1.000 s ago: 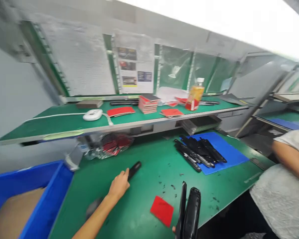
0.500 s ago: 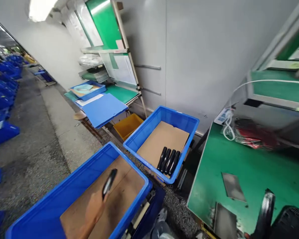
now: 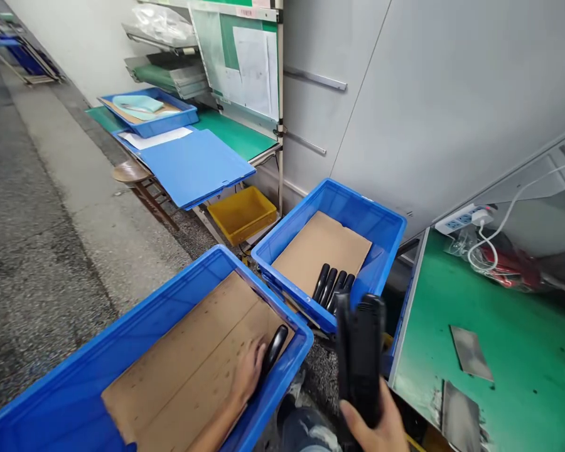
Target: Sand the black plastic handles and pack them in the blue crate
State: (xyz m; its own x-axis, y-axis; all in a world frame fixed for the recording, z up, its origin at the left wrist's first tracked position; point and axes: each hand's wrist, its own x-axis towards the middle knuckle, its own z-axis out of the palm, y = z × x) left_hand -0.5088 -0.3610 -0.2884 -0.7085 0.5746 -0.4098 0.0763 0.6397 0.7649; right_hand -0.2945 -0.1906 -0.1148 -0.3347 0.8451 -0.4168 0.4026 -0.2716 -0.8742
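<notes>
My left hand [image 3: 247, 376] rests inside the near blue bin [image 3: 122, 342], fingers closed round a slim black handle-like part [image 3: 274, 349] that lies on the cardboard liner near the bin's right wall. My right hand [image 3: 376, 427] is at the bottom edge, gripping two upright black parts [image 3: 360, 355] held side by side in front of the bench edge. A second blue bin [image 3: 353, 210] behind holds several similar black parts [image 3: 332, 287] in a row on cardboard.
A green bench [image 3: 508, 358] lies at right with grey flat pieces [image 3: 471, 353], a power strip [image 3: 459, 221] and a white cable. A yellow bin [image 3: 242, 213] sits on the floor. A blue board [image 3: 193, 164] and another blue tray [image 3: 150, 113] stand on the far bench; concrete aisle at left.
My view has swung left from the bench to the bins. My left hand carried the black part down onto the near bin's cardboard. My right hand rose into view with its black parts.
</notes>
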